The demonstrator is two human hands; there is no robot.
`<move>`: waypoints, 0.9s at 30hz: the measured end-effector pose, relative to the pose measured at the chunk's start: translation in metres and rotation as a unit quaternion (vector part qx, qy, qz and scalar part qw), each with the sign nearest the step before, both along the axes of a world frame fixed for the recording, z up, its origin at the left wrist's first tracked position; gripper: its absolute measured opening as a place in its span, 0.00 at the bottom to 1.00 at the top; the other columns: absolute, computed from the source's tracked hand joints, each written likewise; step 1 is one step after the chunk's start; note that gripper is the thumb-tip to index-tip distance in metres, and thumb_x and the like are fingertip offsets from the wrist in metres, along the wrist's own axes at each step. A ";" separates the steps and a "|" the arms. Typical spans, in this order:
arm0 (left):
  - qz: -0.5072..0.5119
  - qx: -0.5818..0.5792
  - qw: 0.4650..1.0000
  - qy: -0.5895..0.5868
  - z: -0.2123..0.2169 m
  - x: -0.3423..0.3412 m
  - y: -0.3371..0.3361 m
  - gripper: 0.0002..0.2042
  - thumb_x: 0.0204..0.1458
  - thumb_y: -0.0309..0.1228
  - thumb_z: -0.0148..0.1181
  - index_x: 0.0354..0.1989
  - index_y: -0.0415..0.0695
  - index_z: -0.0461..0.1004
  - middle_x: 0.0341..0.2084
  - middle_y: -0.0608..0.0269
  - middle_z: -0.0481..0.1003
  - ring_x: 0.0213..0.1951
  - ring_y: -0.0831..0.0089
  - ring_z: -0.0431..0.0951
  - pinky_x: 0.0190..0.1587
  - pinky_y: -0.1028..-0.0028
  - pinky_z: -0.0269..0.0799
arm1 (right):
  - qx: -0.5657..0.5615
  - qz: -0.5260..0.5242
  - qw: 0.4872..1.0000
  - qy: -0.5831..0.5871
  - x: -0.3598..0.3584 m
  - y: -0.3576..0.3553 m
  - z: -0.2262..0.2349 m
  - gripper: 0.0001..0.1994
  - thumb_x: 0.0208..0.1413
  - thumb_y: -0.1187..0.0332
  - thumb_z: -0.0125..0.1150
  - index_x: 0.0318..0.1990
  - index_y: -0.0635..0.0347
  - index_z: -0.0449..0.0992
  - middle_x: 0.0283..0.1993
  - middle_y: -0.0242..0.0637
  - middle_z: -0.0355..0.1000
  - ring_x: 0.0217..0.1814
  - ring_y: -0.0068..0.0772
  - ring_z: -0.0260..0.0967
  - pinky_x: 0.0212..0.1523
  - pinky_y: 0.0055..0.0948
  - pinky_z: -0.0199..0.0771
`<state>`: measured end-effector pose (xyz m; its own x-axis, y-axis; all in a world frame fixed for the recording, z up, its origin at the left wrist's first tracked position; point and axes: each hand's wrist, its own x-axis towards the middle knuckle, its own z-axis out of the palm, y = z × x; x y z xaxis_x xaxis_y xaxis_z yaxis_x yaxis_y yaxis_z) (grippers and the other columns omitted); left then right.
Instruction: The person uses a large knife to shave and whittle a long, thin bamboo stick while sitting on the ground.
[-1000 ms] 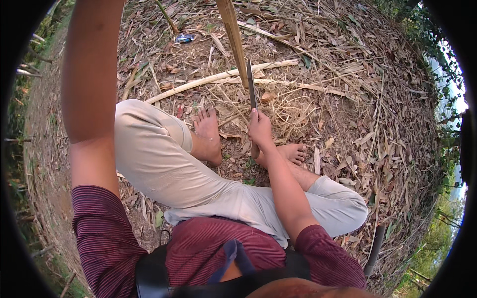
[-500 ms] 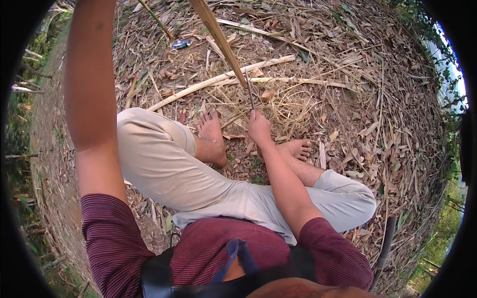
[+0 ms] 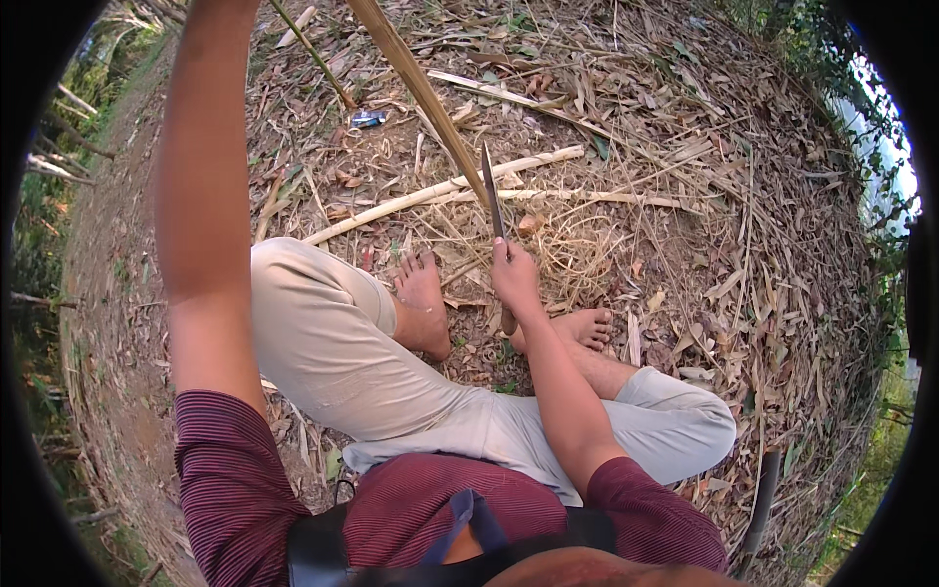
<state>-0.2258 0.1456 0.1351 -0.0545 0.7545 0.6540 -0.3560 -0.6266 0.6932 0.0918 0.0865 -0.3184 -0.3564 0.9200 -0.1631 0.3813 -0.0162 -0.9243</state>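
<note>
Knife [image 3: 492, 184]: gripped in the right hand [image 3: 514, 277], fingers closed round its handle.
Wooden strip [image 3: 426, 101]: slanting down, lower end right by the blade.
Left hand: out of my sight; fingers, can't tell.

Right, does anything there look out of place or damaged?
Yes: a small blue packet lies among dry leaves, by the green stick's lower end. Its bright colour looks odd there; perhaps litter. No damage stands out: the right hand holds the knife, its blade beside the wooden strip.
</note>
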 end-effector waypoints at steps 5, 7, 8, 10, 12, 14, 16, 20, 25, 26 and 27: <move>0.199 0.025 0.978 0.058 0.000 0.078 -0.020 0.28 0.65 0.56 0.47 0.17 0.51 0.58 0.13 0.72 0.60 0.13 0.82 0.60 0.14 0.80 0.56 | 0.013 -0.002 1.000 0.013 0.000 -0.007 0.011 0.19 0.66 0.57 0.52 0.33 0.69 0.75 0.25 0.57 0.71 0.30 0.62 0.71 0.34 0.49 0.68; 0.210 0.025 0.977 0.012 -0.001 0.089 -0.016 0.29 0.65 0.57 0.48 0.15 0.52 0.58 0.13 0.72 0.60 0.13 0.81 0.63 0.14 0.79 0.59 | 0.014 -0.008 1.000 0.002 0.008 -0.005 0.017 0.19 0.66 0.58 0.52 0.34 0.69 0.75 0.25 0.56 0.71 0.30 0.61 0.71 0.34 0.49 0.68; 0.225 0.021 0.974 0.005 0.003 0.093 -0.022 0.29 0.64 0.57 0.48 0.15 0.52 0.57 0.13 0.72 0.60 0.13 0.81 0.64 0.14 0.78 0.61 | 0.011 -0.003 1.000 -0.001 0.007 -0.009 0.024 0.19 0.66 0.58 0.53 0.34 0.69 0.75 0.25 0.56 0.71 0.30 0.61 0.71 0.34 0.50 0.68; 0.233 0.032 0.972 0.006 0.007 0.090 -0.027 0.28 0.64 0.56 0.50 0.15 0.52 0.57 0.13 0.72 0.60 0.13 0.82 0.63 0.13 0.80 0.58 | 0.029 0.007 0.999 0.013 0.004 -0.010 0.040 0.18 0.66 0.58 0.52 0.36 0.69 0.76 0.25 0.56 0.71 0.30 0.61 0.71 0.34 0.50 0.68; 0.230 0.032 0.972 0.027 0.006 0.086 -0.031 0.26 0.65 0.55 0.50 0.17 0.52 0.59 0.13 0.73 0.60 0.12 0.83 0.61 0.12 0.81 0.54 | 0.048 0.024 0.998 0.022 0.006 -0.017 0.062 0.18 0.67 0.58 0.51 0.39 0.68 0.76 0.24 0.56 0.71 0.27 0.60 0.70 0.31 0.48 0.68; 0.247 0.028 0.968 0.031 0.005 0.088 -0.033 0.24 0.65 0.53 0.50 0.20 0.52 0.60 0.13 0.74 0.58 0.11 0.84 0.58 0.11 0.82 0.50 | 0.042 0.046 0.997 0.035 0.008 -0.024 0.099 0.18 0.68 0.58 0.51 0.44 0.68 0.76 0.24 0.55 0.71 0.25 0.58 0.70 0.29 0.46 0.68; 0.285 0.019 0.958 0.020 0.000 0.100 -0.032 0.22 0.67 0.50 0.49 0.22 0.52 0.61 0.13 0.75 0.56 0.11 0.85 0.54 0.11 0.82 0.46 | 0.065 0.059 0.994 0.062 0.012 -0.033 0.130 0.18 0.69 0.59 0.50 0.49 0.67 0.75 0.23 0.54 0.71 0.23 0.55 0.70 0.27 0.45 0.68; 0.324 0.035 0.944 0.048 -0.003 0.121 -0.037 0.21 0.67 0.51 0.48 0.24 0.51 0.61 0.14 0.75 0.53 0.11 0.85 0.52 0.11 0.80 0.44 | 0.136 0.089 0.974 0.157 0.021 -0.048 0.183 0.18 0.70 0.62 0.50 0.56 0.67 0.73 0.22 0.52 0.70 0.21 0.48 0.70 0.25 0.41 0.68; 0.361 0.015 0.930 0.069 -0.003 0.181 -0.056 0.24 0.66 0.54 0.47 0.23 0.51 0.61 0.14 0.76 0.52 0.11 0.85 0.50 0.11 0.80 0.42 | 0.202 0.117 0.944 0.232 0.034 -0.046 0.244 0.15 0.70 0.67 0.51 0.58 0.67 0.72 0.21 0.46 0.69 0.19 0.37 0.69 0.22 0.35 0.66; 0.358 0.038 0.930 0.077 -0.006 0.192 -0.058 0.24 0.66 0.55 0.47 0.23 0.51 0.61 0.13 0.76 0.52 0.11 0.86 0.50 0.11 0.80 0.42 | 0.189 0.120 0.948 0.227 0.036 -0.045 0.249 0.15 0.69 0.68 0.51 0.57 0.66 0.73 0.20 0.45 0.68 0.18 0.35 0.69 0.22 0.34 0.65; 0.355 0.061 0.929 0.085 -0.010 0.201 -0.060 0.24 0.66 0.55 0.47 0.23 0.51 0.61 0.13 0.76 0.52 0.10 0.86 0.50 0.11 0.80 0.42 | 0.176 0.123 0.951 0.221 0.037 -0.044 0.251 0.15 0.69 0.68 0.51 0.57 0.66 0.73 0.20 0.45 0.68 0.18 0.33 0.68 0.21 0.33 0.65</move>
<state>-0.0243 0.0852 0.1252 -0.3986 0.4874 0.7769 0.2853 -0.7391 0.6102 0.1292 0.0422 -0.0677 -0.5300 0.7696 0.3561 -0.0943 0.3638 -0.9267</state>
